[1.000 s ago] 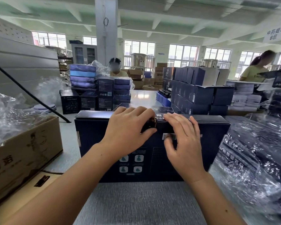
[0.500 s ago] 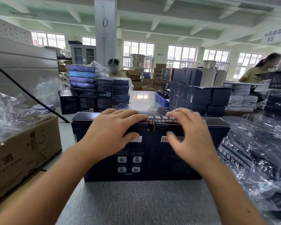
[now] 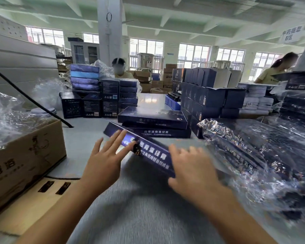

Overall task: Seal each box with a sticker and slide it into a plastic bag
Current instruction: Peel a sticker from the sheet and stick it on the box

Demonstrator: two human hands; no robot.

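Packing bench | dark box (image 3: 148, 148) is tilted, long axis near-right to far-left | left hand (image 3: 106, 162) splayed against it | right hand (image 3: 192, 171) nearer, blurred, grip cannot be told | bagged pile (image 3: 253, 155) right

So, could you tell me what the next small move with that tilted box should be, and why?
Probably steady the dark box in both hands and swing its right end toward the plastic bags. It sits tilted between the spread left hand and blurred right hand, and is not bagged yet.
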